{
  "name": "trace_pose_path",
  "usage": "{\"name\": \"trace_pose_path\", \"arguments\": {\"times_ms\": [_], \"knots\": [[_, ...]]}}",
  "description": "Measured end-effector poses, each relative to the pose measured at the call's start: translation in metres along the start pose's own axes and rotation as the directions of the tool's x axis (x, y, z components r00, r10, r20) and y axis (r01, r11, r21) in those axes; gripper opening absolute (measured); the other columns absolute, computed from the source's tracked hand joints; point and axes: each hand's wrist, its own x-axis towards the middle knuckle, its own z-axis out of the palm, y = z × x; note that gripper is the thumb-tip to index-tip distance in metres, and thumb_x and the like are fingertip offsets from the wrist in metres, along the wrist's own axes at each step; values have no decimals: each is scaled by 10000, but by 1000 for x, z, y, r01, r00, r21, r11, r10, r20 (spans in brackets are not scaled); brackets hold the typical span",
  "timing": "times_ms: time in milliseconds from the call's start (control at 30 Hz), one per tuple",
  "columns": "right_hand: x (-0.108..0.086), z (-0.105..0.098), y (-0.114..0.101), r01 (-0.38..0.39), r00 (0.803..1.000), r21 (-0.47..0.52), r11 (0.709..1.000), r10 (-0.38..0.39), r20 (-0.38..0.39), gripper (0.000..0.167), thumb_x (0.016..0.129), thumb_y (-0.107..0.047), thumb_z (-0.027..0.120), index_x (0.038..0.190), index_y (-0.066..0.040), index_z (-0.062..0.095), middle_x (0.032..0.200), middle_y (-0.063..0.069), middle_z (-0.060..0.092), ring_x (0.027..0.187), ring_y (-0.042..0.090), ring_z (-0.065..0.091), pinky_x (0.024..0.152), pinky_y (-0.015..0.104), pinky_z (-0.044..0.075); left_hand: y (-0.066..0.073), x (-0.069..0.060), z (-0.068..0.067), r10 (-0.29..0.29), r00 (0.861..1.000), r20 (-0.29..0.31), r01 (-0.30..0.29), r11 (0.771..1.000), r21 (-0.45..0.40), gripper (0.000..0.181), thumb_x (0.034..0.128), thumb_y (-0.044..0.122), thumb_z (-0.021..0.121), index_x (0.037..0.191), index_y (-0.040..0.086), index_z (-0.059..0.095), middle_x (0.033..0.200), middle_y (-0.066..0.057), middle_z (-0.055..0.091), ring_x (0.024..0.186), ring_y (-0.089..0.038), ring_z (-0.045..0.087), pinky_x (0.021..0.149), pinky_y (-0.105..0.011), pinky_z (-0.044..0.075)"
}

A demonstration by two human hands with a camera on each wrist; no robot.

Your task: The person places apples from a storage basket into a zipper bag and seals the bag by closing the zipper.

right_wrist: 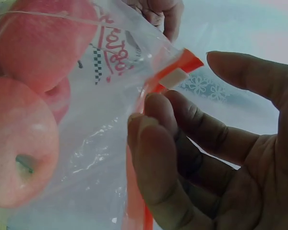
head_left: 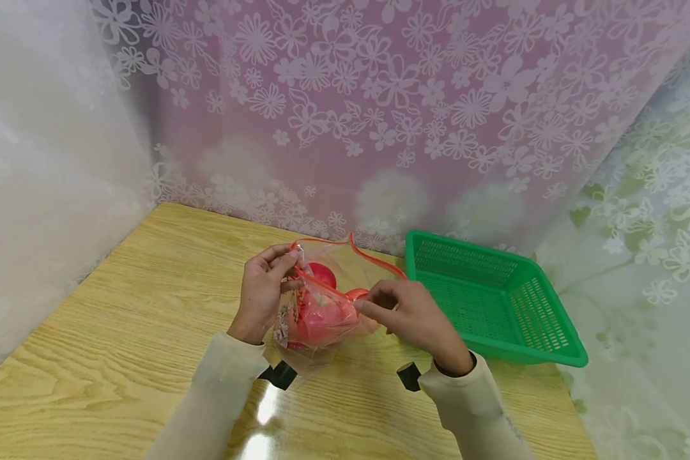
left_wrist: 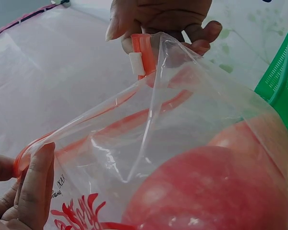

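Observation:
A clear zip bag (head_left: 336, 338) with an orange zip edge and printed side holds several red apples (left_wrist: 197, 191), one with its stem end showing in the right wrist view. My left hand (head_left: 259, 291) pinches the left end of the zip edge between thumb and fingers. At the opposite end, a white slider (right_wrist: 174, 78) sits on the orange strip. Beside it, my right hand (head_left: 414, 313) has loosely bent fingers touching the bag's edge. In the right wrist view its thumb stands apart from the strip. The bag's mouth gapes between the hands.
A green plastic basket (head_left: 563, 345) with slotted walls stands right of the bag on the wood-grain table (head_left: 121, 319). Flowered curtains (head_left: 379, 128) hang behind and along both sides. A black wrist-camera piece (head_left: 283, 375) sits by the left cuff, another (head_left: 408, 377) by the right.

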Motion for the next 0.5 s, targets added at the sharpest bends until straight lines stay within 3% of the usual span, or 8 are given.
{"name": "trace_pose_path", "arguments": {"times_ms": [233, 500], "knots": [[3, 10, -2, -11, 999, -116, 993, 7, -34, 314, 889, -449, 665, 745, -170, 660, 587, -45, 532, 515, 111, 456, 520, 285, 416, 0, 0, 0, -10, 1000, -9, 10, 1000, 1, 180, 971, 16, 540, 1104, -100, 572, 791, 2, 652, 690, -90, 625, 608, -212, 573], [7, 20, -1, -16, 996, -193, 981, -2, -93, 331, 877, -369, 703, 639, -179, 573, 523, -63, 413, 479, 86, 359, 490, 255, 341, 1, -1, 1, -6, 1000, -7, 6, 1000, 4, 183, 971, 23, 543, 1099, -102, 579, 790, 3, 654, 685, -92, 629, 606, -215, 574]]}}
